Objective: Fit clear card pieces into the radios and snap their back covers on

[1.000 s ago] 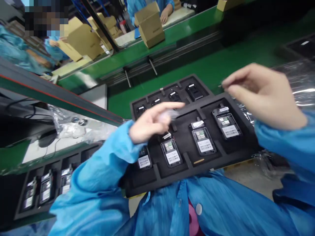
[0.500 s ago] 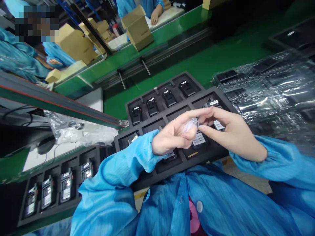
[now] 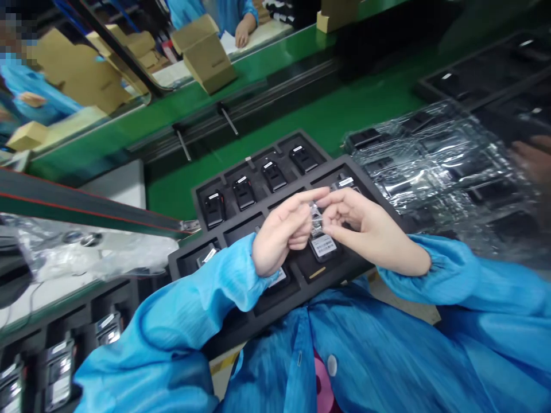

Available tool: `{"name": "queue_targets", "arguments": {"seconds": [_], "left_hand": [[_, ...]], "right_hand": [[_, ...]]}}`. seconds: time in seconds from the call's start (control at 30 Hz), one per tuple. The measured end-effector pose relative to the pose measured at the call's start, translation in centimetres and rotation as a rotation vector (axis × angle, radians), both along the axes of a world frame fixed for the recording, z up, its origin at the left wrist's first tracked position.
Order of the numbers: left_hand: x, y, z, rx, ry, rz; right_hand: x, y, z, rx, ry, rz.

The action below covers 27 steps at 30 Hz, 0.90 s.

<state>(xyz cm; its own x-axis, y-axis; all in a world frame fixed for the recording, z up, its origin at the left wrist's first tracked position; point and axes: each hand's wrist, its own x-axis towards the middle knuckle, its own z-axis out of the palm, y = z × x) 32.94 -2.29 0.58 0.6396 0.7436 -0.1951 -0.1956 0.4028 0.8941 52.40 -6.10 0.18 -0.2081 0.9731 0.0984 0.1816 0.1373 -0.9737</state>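
Both hands meet above the dark foam tray. My left hand is closed, its thumb and fingers at the edge of a small clear plastic piece. On the other side of that piece, the fingers of my right hand are curled in a pinch. Whatever else the left palm holds is hidden. Just below the fingers, a black handheld device with a white printed label lies in a tray compartment. A thin yellowish strip rests in front of it.
A second foam tray behind holds several black devices. Clear-wrapped black parts are heaped at the right. Another device tray stands at the left, below a plastic bag. Across the green line are cardboard boxes and co-workers in blue sleeves.
My view has swung right, so the scene sits further left. The left fingers have closed over the whitish clear bits seen in the palm. A clear piece now shows between both hands' fingertips.
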Motion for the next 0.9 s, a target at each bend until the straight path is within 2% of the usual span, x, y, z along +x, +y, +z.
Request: {"name": "queue_targets", "arguments": {"seconds": [0.07,0.27,0.4,0.5,0.6,0.7,0.8,0.9], "left_hand": [[0.5,0.3,-0.4,0.040,0.027,0.045],[2.1,0.7,-2.0,0.136,0.051,0.064],[3.1,1.1,-3.2,0.104,0.032,0.063],[3.5,1.7,-3.8,0.043,0.026,0.080],[3.9,2.6,-4.0,-0.065,0.037,0.123],[4.1,3.6,-4.0,-0.089,0.033,0.170],[4.2,4.2,-4.0,0.034,0.057,0.227],[4.1,4.4,-3.8,0.290,0.157,0.231]], "right_hand": [[0.4,0.2,0.0,-0.016,-0.043,-0.009],[1.5,0.7,0.3,-0.009,-0.136,-0.074],[2.1,0.5,0.6,0.149,-0.276,-0.112],[2.8,0.5,1.1,0.255,-0.406,-0.052],[3.8,0.7,1.6,0.264,-0.446,-0.017],[5.2,0.9,2.2,0.281,-0.471,-0.031],[6.7,1.0,2.5,0.320,-0.581,-0.046],[7.9,1.5,1.5,0.245,-0.617,-0.075]]}}
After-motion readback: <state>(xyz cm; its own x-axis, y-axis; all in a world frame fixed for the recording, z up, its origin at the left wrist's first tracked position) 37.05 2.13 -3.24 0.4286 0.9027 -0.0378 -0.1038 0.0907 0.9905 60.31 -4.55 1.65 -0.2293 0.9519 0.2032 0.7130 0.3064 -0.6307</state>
